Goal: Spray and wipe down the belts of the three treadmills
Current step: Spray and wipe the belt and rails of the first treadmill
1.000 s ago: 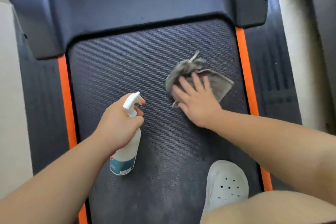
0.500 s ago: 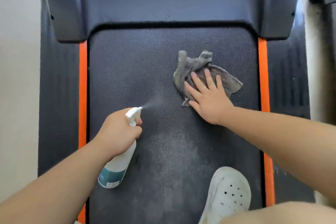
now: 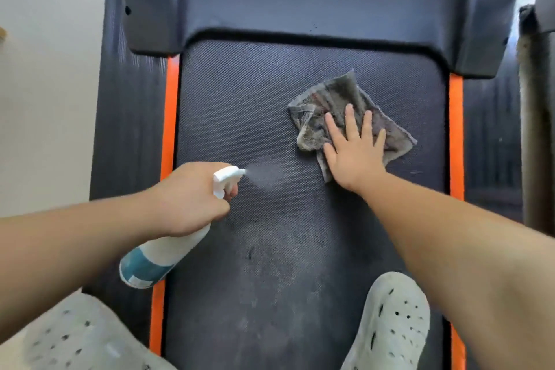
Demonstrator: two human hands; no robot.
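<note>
The white spray bottle [image 3: 159, 255] is held in the left hand [image 3: 186, 198], at 8 o'clock over the treadmill belt [image 3: 240, 99]. The grip is curled round the bottle's neck, with a finger on the trigger, and a thin mist [image 3: 264, 178] is blown toward 3 o'clock. The grey cloth [image 3: 336, 96] is pressed flat on the belt at 1 o'clock by the right hand [image 3: 351, 156], whose grip is spread, fingers straight. A white shoe [image 3: 393, 327] is set on the belt at 5 o'clock.

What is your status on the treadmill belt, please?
Left grip holds spray bottle, misting belt. Right grip flat on cloth. White shoe on belt nearby.
</note>
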